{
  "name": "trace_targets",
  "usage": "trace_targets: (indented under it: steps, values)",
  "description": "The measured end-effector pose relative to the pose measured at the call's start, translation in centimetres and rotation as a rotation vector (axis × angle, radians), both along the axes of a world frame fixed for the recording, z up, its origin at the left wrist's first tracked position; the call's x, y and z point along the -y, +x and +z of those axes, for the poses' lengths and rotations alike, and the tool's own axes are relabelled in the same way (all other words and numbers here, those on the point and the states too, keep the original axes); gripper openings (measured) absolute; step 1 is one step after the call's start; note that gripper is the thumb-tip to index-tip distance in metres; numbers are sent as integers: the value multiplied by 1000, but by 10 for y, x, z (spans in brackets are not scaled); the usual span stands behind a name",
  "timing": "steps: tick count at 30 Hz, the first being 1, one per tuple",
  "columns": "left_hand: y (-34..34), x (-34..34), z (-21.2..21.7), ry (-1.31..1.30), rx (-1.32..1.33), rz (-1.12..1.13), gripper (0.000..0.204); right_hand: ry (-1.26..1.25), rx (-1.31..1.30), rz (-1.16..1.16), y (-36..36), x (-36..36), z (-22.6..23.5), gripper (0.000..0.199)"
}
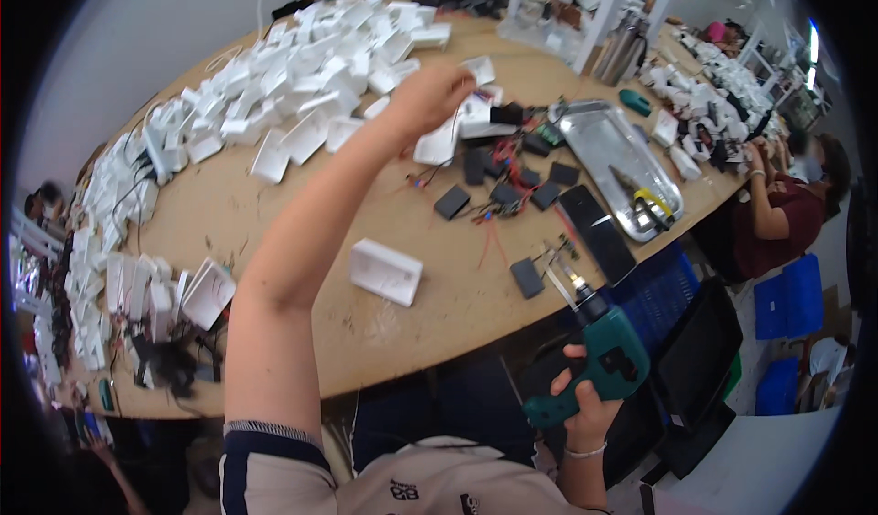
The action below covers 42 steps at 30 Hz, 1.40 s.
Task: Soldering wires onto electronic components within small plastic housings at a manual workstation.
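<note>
My right hand [588,414] is wrapped round the handle of a green pistol-shaped soldering gun [615,355], held past the table's front edge. Its thin metal tip points up and away, toward a black block [527,278] on the table. My left arm stretches far across the table. The left hand [430,101] is closed, fingers curled, over white plastic casings [437,144] beside a tangle of wires; what it grips, if anything, is hidden. One white casing [386,272] lies by itself on the near tabletop [347,350]. Black blocks with red wires [503,195] are bunched right of the left hand.
A heap of white casings [311,58] covers the far and left table. On the right are a metal tray [585,126] with yellow-handled pliers [651,206] and a black phone [596,233]. A blue crate [654,300] stands below the edge. A person [777,213] works at the right.
</note>
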<state>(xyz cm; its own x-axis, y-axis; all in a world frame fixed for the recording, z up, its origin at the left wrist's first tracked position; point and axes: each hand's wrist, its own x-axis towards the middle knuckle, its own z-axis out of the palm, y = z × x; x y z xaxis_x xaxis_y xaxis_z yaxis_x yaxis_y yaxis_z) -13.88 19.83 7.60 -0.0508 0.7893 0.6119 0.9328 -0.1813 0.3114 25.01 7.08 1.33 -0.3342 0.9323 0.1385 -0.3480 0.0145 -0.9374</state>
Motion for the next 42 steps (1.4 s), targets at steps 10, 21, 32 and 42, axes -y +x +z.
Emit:
trace_targets:
  steps: [10,21,32,42]
  values:
    - [43,208,15,184,-158,550,17,9,-90,147,3,10,-14,63]
    - [74,266,-45,-164,-133,358,45,16,-92,315,-24,18,-13,64]
    - [75,238,-62,-358,-373,-11,25,-353,-421,598,-83,22,-21,69]
    - [66,245,-77,-215,-387,-129,20,-440,-302,587,-137,20,-26,71]
